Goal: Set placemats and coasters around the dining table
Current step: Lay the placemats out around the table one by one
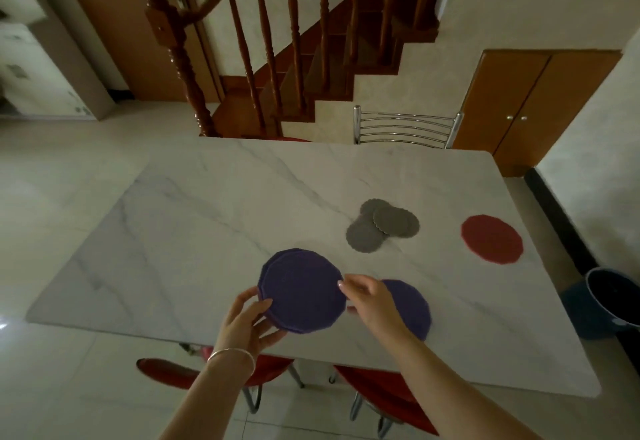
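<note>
A stack of round purple placemats (303, 292) is held just above the near edge of the marble table (207, 217). My left hand (249, 323) grips the stack's lower left rim. At the stack's right rim, my right hand (372, 304) pinches the top mat. Another purple placemat (414, 306) lies flat on the table behind my right hand, partly hidden by it. Three grey scalloped coasters (381, 228) lie overlapping near the table's middle right. A red placemat (491, 239) lies at the right side.
A metal-backed chair (407, 127) stands at the table's far side. Two red-seated chairs (388, 394) are tucked under the near edge. A dark bucket (613, 297) stands on the floor to the right. A wooden staircase (277, 68) rises behind.
</note>
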Action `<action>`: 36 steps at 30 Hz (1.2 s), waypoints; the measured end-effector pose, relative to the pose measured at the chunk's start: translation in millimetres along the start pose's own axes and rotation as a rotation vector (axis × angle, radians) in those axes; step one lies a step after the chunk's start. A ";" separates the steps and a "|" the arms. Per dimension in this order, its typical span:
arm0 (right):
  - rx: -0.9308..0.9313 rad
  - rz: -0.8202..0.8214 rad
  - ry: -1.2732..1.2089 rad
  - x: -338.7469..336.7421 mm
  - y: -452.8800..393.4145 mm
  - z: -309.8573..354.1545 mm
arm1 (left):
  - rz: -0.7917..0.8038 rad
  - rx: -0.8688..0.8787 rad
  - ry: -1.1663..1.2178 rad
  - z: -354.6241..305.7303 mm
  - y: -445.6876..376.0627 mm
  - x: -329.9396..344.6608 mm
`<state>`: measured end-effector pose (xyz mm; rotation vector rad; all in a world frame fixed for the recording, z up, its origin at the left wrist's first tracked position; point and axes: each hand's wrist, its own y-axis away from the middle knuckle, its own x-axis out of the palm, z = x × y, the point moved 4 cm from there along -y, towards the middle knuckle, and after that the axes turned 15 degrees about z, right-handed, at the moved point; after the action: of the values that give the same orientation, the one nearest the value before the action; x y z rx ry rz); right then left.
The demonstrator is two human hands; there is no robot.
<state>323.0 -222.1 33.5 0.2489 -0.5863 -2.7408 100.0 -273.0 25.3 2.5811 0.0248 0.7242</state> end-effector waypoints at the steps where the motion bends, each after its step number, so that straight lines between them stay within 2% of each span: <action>1: -0.013 0.003 0.013 5.9 -2.4 7.2 | -0.002 0.002 0.000 -3.2 1.6 -1.5; 12: 0.081 -0.081 -0.191 61.2 -27.9 40.6 | 0.113 -0.023 0.035 -42.7 -7.0 -62.7; 20: 0.078 -0.164 -0.296 154.2 -63.2 64.7 | 0.227 -0.108 -0.005 -111.9 -41.3 -159.1; 26: 0.059 -0.225 -0.529 224.9 -75.7 76.0 | 0.267 -0.120 -0.071 -166.0 -49.1 -228.1; 31: 0.092 -0.214 -0.506 255.0 -78.2 86.0 | 0.261 -0.076 -0.081 -195.7 -55.3 -262.6; 36: 0.110 -0.146 -0.608 266.1 -86.3 85.5 | 0.192 -0.036 -0.077 -215.1 -57.3 -289.6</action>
<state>31.2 -209.3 47.2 -0.5615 -0.8998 -2.9150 -250.5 -170.3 21.8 2.5986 -0.2616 0.6846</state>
